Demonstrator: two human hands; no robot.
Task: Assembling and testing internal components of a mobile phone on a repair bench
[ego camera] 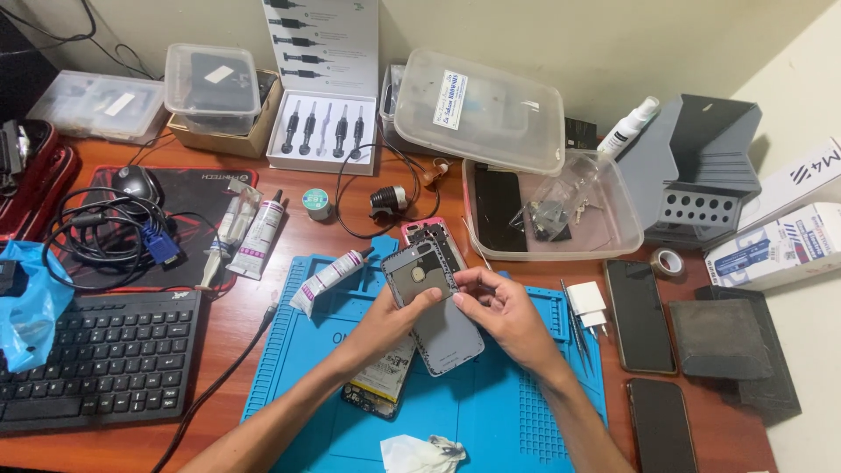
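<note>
In the head view, the left hand (396,317) curls its fingers around the lower left edge of a grey phone back cover (431,302), thumb pressed flat on its matte inner face, so the grip is closed on the cover. The right hand (501,308) pinches the cover's right edge near the top, fingertips (462,282) bent tightly together against the rim. The cover is a thin, rounded rectangle with a round hole near its upper end, held tilted above the blue silicone repair mat (491,412), whose surface is ribbed and gridded. Just behind the cover lies an opened phone body (429,235) with a pink frame. A white squeezed glue tube (326,278) lies on the mat's left corner, metal tweezers (574,320) on its right side, and a crumpled white tissue (420,454) at its near edge.
</note>
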